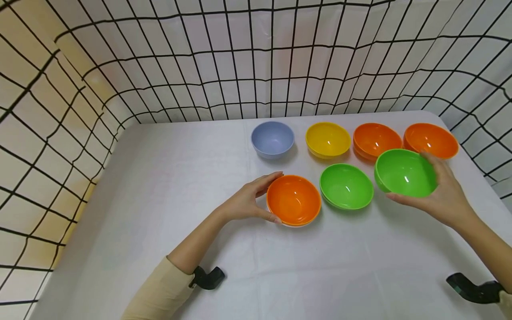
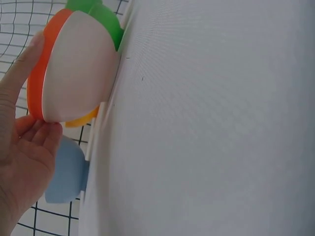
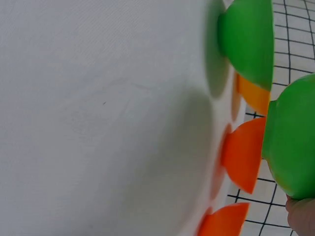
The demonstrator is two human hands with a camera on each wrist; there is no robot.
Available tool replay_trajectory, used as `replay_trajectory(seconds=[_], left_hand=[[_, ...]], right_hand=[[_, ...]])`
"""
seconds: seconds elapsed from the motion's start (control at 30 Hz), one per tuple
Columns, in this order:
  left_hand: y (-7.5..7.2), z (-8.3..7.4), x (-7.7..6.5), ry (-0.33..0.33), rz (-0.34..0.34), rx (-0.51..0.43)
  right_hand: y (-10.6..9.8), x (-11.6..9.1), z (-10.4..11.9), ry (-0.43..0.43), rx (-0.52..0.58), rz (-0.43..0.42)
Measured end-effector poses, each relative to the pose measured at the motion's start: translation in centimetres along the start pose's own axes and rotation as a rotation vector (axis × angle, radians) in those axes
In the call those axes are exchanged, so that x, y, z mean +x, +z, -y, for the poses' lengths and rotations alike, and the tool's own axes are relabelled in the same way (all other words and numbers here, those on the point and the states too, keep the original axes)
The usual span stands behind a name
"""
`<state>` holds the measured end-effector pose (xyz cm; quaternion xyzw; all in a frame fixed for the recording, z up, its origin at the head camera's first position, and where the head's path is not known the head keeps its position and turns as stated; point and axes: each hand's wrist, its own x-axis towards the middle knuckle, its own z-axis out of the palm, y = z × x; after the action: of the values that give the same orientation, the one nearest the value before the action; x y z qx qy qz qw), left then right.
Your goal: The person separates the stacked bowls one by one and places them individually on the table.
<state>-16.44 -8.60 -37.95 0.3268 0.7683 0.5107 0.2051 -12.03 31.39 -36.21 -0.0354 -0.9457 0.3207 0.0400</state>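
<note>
My left hand grips the rim of an orange bowl, thumb at the near side and fingers at the far side. In the left wrist view a white bowl sits beneath the orange rim, the two nested. My right hand holds a green bowl by its rim. The right wrist view has this green bowl raised off the table. Between the hands a second green bowl rests on the table.
Along the back stand a blue bowl, a yellow bowl and two orange bowls, one beside the other. A white cloth covers the table. Black netting rises behind it and at both sides.
</note>
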Motion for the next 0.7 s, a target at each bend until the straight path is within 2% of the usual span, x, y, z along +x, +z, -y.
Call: replay_trajectory(seconds=[0.3, 0.7], left_hand=[[0.0, 0.1, 0.1, 0.010, 0.000, -0.001], [0.0, 0.2, 0.0, 0.013, -0.001, -0.011]], right_hand=[[1.0, 0.6, -2.2, 0.015, 0.006, 0.029], [2.0, 0.7, -3.1, 0.006, 0.004, 0.025]])
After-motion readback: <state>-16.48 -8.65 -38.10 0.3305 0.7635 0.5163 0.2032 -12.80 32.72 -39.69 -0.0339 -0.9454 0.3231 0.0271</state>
